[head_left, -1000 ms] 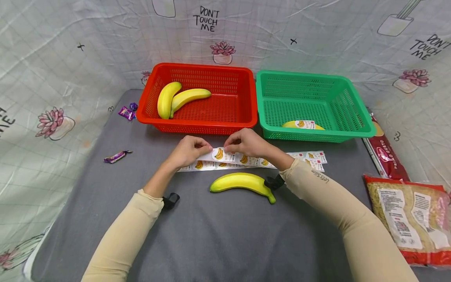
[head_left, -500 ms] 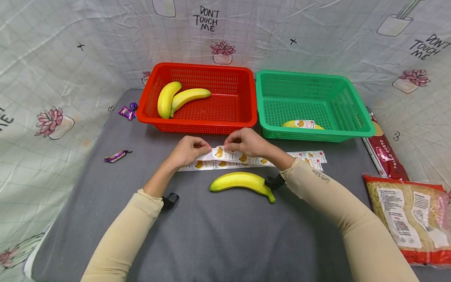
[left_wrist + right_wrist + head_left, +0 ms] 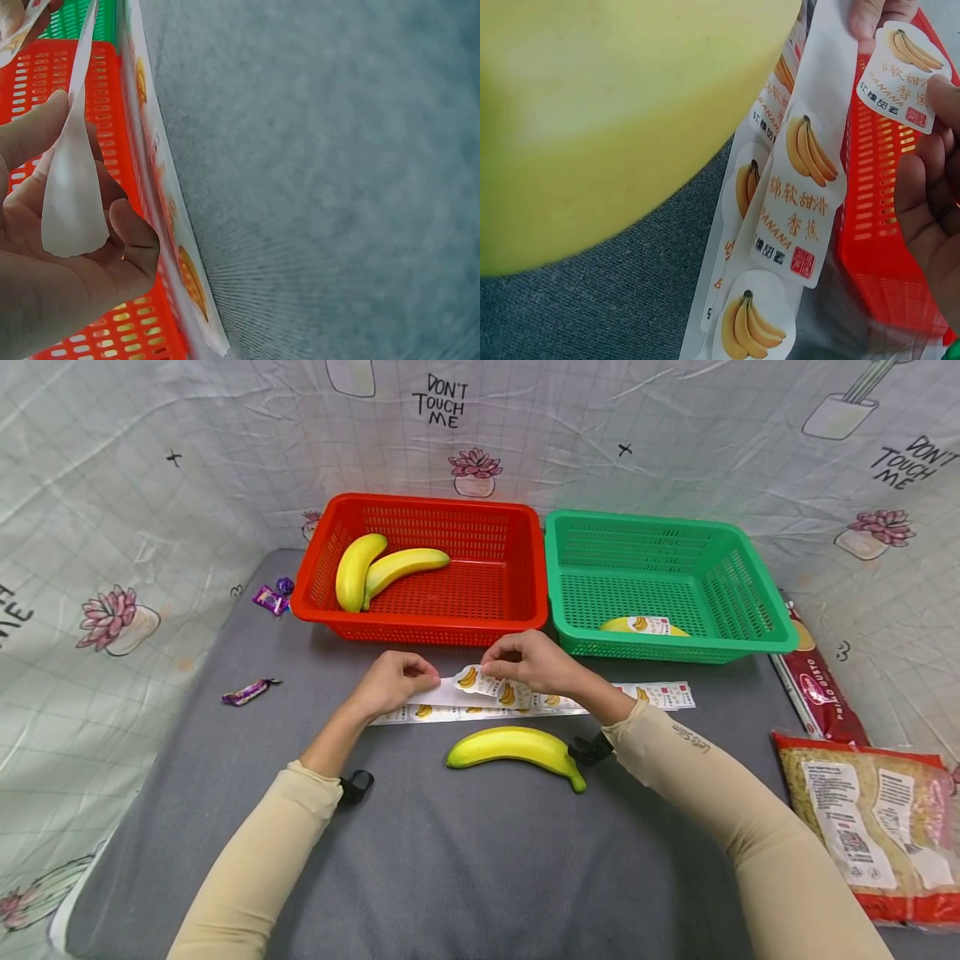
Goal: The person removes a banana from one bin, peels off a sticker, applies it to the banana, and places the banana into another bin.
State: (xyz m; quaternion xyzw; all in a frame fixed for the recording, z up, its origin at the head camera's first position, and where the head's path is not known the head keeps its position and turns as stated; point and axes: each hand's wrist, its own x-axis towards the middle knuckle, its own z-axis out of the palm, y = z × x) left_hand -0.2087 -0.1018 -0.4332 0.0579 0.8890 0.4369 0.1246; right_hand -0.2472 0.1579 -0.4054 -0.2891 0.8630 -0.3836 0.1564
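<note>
My left hand pinches the bare white end of a backing strip, thumb on one side and fingers on the other. Between thumb and fingers, my right hand holds a banana sticker by its edge. In the right wrist view the sticker hangs apart from the strip, its printed bananas and lettering facing the camera. More printed stickers remain on the held strip. Beneath it lies another sticker strip on the grey cloth. A yellow banana rests just in front, near my right wrist.
A red basket with two bananas stands behind my hands. Right of it, a green basket holds one stickered banana. Wrapped sweets lie left; a grain bag and red packet lie right.
The sticker has come off the strip into my right hand, which has shifted slightly right. My left hand has moved a little left with the bare strip end.
</note>
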